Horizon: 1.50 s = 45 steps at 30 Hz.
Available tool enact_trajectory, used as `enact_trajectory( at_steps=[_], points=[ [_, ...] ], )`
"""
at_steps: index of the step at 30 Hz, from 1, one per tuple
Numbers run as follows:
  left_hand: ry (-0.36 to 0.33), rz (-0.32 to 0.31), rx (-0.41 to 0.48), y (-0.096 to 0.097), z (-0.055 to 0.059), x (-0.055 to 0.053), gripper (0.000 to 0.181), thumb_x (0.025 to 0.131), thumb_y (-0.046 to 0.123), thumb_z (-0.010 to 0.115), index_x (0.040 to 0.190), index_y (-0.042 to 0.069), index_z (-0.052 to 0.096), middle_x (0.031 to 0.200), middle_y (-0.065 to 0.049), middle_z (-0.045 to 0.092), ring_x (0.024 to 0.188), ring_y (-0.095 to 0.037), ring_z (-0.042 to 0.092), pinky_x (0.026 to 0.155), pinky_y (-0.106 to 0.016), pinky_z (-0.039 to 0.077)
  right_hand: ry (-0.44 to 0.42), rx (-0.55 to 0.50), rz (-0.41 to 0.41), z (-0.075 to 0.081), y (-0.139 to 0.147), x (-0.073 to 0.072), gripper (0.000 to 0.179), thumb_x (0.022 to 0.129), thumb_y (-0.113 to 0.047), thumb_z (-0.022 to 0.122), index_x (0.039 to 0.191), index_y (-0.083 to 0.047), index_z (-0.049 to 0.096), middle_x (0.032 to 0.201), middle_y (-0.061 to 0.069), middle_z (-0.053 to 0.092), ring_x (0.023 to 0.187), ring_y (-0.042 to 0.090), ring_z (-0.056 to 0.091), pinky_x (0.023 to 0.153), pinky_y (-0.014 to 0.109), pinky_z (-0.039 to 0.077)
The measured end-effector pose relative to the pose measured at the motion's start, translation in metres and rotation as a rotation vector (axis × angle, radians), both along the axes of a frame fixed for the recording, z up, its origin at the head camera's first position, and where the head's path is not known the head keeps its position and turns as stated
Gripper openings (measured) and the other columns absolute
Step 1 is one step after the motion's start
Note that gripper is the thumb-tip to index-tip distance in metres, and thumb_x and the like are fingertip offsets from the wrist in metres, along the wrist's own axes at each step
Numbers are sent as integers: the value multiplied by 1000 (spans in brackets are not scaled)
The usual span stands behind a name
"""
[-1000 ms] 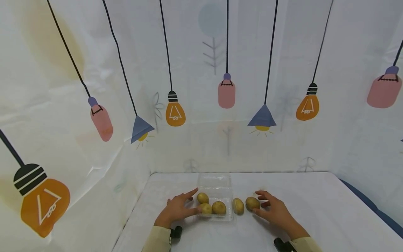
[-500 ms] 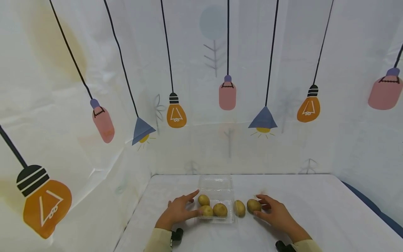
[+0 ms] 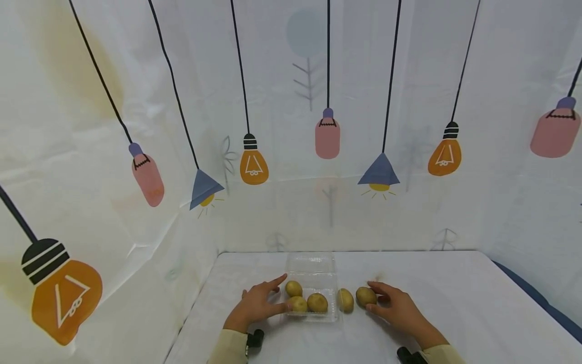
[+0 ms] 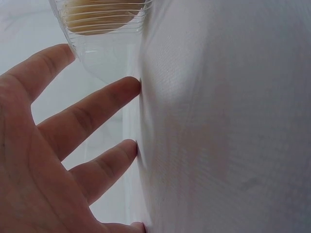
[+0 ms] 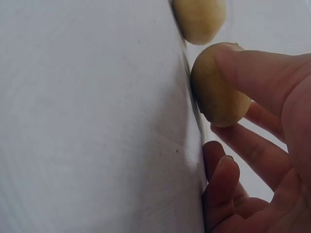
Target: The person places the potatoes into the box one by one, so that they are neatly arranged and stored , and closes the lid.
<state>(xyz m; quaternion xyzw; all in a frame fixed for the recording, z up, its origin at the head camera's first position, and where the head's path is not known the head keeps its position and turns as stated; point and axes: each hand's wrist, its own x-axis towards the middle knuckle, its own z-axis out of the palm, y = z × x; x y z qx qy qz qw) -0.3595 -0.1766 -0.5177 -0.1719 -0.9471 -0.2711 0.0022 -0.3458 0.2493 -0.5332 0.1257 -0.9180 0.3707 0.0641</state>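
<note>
A clear plastic clamshell container (image 3: 312, 279) lies with its lid laid back on the table, holding three yellowish potatoes (image 3: 318, 303). My left hand (image 3: 257, 304) is spread at the container's left side, thumb by the front left potato. In the left wrist view, the fingers (image 4: 87, 116) are extended, one fingertip touching the container's edge, others resting on the table. To the container's right, a potato (image 3: 345, 301) sits against it on the tabletop. Beside that, my right hand (image 3: 396, 307) pinches another potato (image 5: 214, 87) between thumb and fingers, low at the table surface.
The table is covered in white cloth (image 3: 454, 298). White sheets (image 3: 282, 212) printed with hanging lamps stand close behind it and along the left side. Dark wrist-camera mounts (image 3: 255, 338) sit at the cuffs.
</note>
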Motion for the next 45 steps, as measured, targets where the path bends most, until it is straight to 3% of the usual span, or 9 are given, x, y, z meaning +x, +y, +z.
enact_trajectory(
  at_steps=[7, 23, 45],
  points=[
    [-6, 4, -4, 0, 1, 0, 91, 85, 80, 68, 162, 35, 45, 131, -1, 70, 136, -38, 56, 97, -94, 18, -4, 0, -33, -1, -2, -2, 58, 85, -30, 91, 136, -14, 70, 132, 3, 71, 109, 21, 71, 95, 44, 57],
    [5, -1, 1, -1, -3, -3, 93, 85, 82, 67, 162, 35, 46, 131, -1, 71, 135, -38, 57, 95, -95, 18, -10, -7, -73, 1, -1, 0, 54, 78, -29, 96, 125, -17, 73, 124, 1, 73, 104, 21, 72, 91, 47, 58],
    [18, 0, -7, -1, -5, -3, 94, 84, 83, 66, 162, 34, 46, 130, -1, 71, 133, -39, 58, 95, -95, 20, 3, -74, -48, -3, 4, -2, 59, 73, -29, 99, 127, -19, 76, 124, -1, 74, 102, 17, 73, 93, 50, 56]
  ],
)
